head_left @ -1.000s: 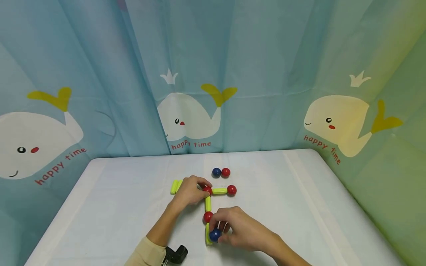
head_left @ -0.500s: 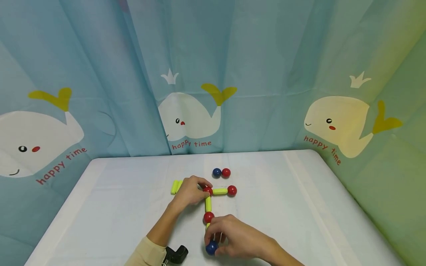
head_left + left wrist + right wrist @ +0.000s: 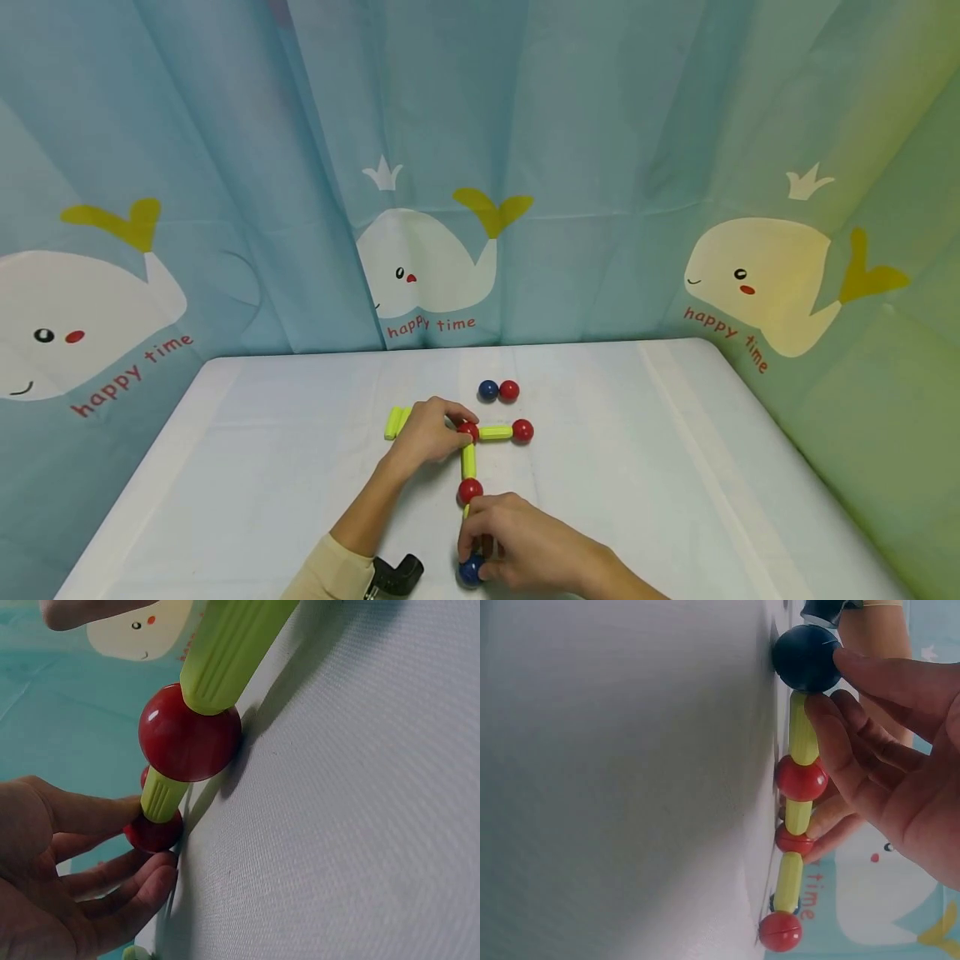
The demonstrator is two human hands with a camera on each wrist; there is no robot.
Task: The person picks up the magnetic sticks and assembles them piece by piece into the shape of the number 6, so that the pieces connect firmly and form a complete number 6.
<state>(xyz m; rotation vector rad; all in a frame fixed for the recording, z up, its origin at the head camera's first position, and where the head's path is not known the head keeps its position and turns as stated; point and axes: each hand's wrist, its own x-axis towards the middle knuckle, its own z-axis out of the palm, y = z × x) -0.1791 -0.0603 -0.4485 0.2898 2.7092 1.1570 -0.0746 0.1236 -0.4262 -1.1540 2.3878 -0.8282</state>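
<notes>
My left hand [image 3: 427, 429] pinches a red ball [image 3: 469, 432] at the corner of a ball-and-rod chain. One yellow-green rod [image 3: 496, 432] runs right from it to another red ball [image 3: 522, 431]. A second rod [image 3: 469, 461] comes towards me to a red ball [image 3: 470, 491]. Beyond that, a rod [image 3: 803, 735] meets a blue ball [image 3: 806, 658] in the right wrist view. My right hand [image 3: 536, 543] holds this blue ball between thumb and fingers, covering most of that last rod in the head view.
Behind the chain, a loose blue ball [image 3: 488, 391] and red ball [image 3: 509, 391] sit side by side. Yellow-green rods [image 3: 393, 422] lie left of my left hand, partly hidden by it. Everything rests on a white table [image 3: 637, 475], with a whale-print curtain [image 3: 600, 167] behind.
My right hand has brought the blue ball towards me and slightly left, from beside the nearest rod to its near end. The left hand has stayed on the corner ball.
</notes>
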